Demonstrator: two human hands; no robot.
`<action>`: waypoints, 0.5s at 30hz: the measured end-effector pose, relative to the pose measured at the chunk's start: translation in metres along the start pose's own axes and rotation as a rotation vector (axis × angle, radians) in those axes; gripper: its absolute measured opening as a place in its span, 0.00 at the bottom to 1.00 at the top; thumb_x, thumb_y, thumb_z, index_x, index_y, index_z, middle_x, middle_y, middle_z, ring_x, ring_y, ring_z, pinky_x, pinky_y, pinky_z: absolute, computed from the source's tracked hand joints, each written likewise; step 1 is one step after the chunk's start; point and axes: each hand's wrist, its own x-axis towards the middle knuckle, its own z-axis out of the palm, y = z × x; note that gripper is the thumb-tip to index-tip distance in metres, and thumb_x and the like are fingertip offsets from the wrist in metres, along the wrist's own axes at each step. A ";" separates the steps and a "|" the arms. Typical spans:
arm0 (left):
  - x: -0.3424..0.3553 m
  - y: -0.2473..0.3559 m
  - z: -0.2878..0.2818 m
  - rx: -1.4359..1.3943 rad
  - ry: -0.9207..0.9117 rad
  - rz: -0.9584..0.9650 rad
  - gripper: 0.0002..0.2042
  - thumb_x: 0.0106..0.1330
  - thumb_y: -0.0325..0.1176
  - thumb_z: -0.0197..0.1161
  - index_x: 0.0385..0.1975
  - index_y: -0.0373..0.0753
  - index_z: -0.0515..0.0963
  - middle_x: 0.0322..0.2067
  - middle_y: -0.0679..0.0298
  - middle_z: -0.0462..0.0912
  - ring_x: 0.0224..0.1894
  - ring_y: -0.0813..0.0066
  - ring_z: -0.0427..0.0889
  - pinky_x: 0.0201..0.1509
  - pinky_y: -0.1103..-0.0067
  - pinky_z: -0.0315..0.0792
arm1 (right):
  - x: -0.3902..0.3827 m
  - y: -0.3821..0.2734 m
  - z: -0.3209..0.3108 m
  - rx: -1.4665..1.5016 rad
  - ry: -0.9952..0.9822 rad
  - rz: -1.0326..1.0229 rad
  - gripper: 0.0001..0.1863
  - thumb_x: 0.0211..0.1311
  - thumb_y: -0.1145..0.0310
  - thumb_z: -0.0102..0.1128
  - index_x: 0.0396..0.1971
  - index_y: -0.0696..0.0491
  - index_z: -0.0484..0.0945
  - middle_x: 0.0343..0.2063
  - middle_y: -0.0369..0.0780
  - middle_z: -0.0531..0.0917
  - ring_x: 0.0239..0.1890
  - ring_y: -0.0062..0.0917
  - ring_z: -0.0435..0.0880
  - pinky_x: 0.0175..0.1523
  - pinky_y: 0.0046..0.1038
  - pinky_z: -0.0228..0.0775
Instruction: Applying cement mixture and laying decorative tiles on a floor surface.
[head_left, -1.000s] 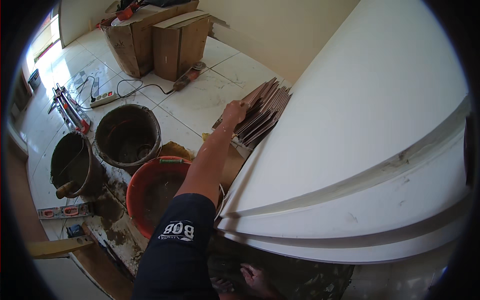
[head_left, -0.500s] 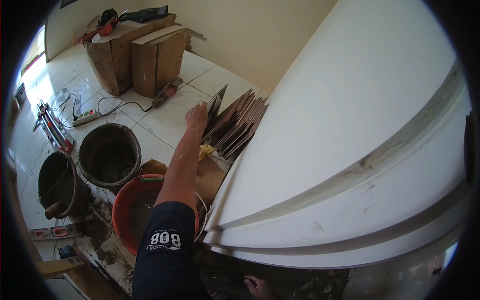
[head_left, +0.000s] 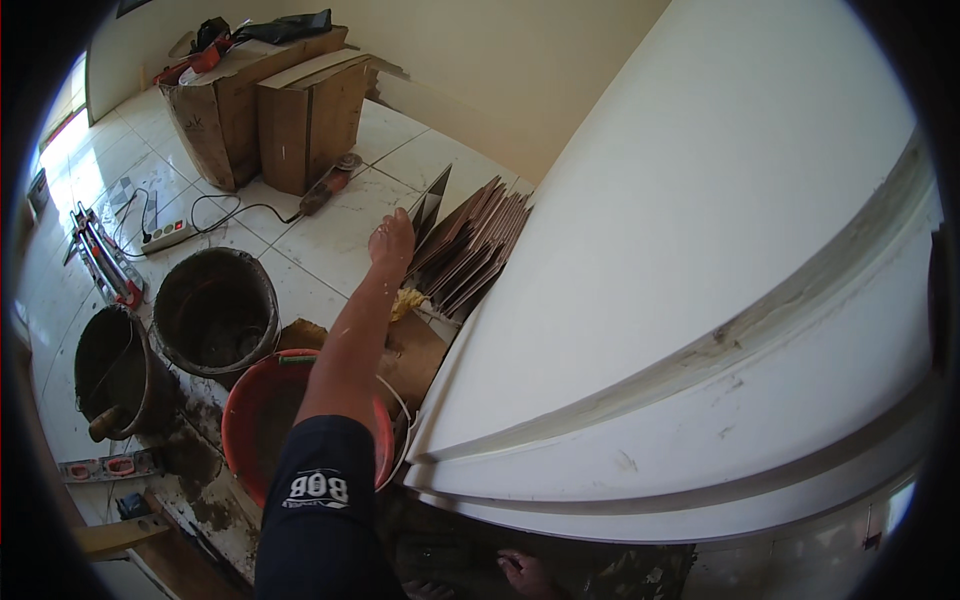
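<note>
My left arm, in a dark short sleeve, reaches forward over a red bucket (head_left: 232, 425). At its far end my left hand (head_left: 391, 240) is closed at the near edge of a thin tile (head_left: 431, 203) with a dark side and a pale side; the fingertips are mostly hidden. That tile leans in front of a stack of brown-edged tiles (head_left: 478, 245) standing on edge beside the white curved panel (head_left: 640, 330). Low in the shade at the bottom edge, my right hand (head_left: 524, 572) shows dimly, and its finger pose is unclear.
Two dirty black buckets (head_left: 215, 312) (head_left: 100, 372) stand at left. Beyond them lie a tile cutter (head_left: 105, 258), a power strip (head_left: 165, 236) and a corded angle grinder (head_left: 327, 188). Cardboard boxes (head_left: 312, 125) stand at the back. A yellow sponge (head_left: 406, 302) sits below the tiles.
The view has shifted slightly. The leaning tile shows more of its pale side, standing a little farther from the stack. My left hand stays at its edge.
</note>
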 end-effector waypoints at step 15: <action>-0.066 -0.073 -0.053 -0.399 -0.041 -0.306 0.27 0.62 0.50 0.65 0.48 0.30 0.80 0.47 0.39 0.82 0.53 0.44 0.81 0.58 0.60 0.74 | 0.015 0.066 -0.066 -0.432 -0.161 -0.024 0.20 0.68 0.50 0.58 0.52 0.44 0.83 0.34 0.43 0.88 0.38 0.38 0.88 0.46 0.36 0.79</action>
